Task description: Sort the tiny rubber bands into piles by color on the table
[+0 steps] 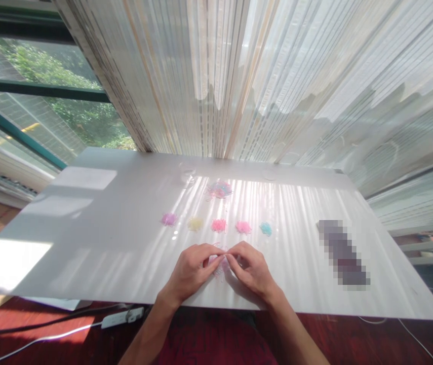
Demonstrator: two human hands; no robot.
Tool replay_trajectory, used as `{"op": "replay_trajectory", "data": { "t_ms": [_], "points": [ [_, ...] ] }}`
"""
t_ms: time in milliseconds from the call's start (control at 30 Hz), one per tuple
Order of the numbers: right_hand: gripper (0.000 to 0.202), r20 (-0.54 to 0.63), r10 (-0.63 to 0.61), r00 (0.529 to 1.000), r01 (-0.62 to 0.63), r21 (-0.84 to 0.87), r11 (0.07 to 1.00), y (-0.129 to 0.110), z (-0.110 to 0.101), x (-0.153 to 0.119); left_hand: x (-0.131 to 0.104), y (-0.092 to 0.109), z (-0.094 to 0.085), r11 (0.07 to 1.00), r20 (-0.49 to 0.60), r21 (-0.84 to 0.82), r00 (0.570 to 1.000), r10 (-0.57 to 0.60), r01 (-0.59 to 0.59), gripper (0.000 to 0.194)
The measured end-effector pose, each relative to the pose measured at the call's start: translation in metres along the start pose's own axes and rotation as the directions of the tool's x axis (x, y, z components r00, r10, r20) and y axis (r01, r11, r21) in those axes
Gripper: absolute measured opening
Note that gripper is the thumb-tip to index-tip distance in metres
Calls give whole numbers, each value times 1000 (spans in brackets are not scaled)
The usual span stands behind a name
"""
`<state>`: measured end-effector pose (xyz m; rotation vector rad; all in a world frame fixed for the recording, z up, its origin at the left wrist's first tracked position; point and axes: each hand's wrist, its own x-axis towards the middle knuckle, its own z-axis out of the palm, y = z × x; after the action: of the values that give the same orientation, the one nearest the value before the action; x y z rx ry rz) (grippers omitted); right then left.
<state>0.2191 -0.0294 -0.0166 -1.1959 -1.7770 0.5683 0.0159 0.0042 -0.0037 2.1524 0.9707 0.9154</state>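
Observation:
My left hand (197,263) and my right hand (249,263) meet at the fingertips over the white table (125,263), near its front edge. Both are closed in a pinch, and what they hold is too small to make out. Just beneath the fingers lies a loose pinkish pile (221,271), partly hidden by them. Beyond the hands, small piles form a row: purple (169,219), yellow (195,223), red-pink (219,225), pink (243,226) and teal (265,228). Farther back sits a larger mixed-colour pile (219,189).
A blurred-out dark object (343,253) lies on the right of the table. Clear round items (189,175) rest near the back edge. Behind the table hangs a striped curtain (224,76), with a window at the left. A white power strip (123,318) is below the front edge.

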Motion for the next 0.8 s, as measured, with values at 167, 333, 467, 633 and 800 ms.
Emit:
{"op": "replay_trajectory", "data": {
  "t_ms": [167, 333, 467, 633, 800],
  "points": [
    [15, 4, -6, 1000, 6, 0, 1000, 1, 0, 0, 0, -3, -1, 1000, -12, 19, 1000, 4, -4, 22],
    [15, 9, -9, 1000, 9, -5, 1000, 2, 1, -1, -1, -4, -3, 999, -7, 33, 1000, 3, -2, 20],
    [16, 19, -6, 1000, 6, -5, 1000, 1, 0, -1, -2, -5, -4, 999, -1, 39, 1000, -8, 8, 16],
    [15, 24, -1, 1000, 2, -3, 1000, 0, -1, 0, -3, -5, -3, 999, 4, 40, 1000, -22, 22, 13],
    [13, 25, 0, 1000, -1, 4, 1000, -2, -2, 0, -4, -6, -4, 998, 4, 38, 999, -44, 44, 11]
  ]
}}
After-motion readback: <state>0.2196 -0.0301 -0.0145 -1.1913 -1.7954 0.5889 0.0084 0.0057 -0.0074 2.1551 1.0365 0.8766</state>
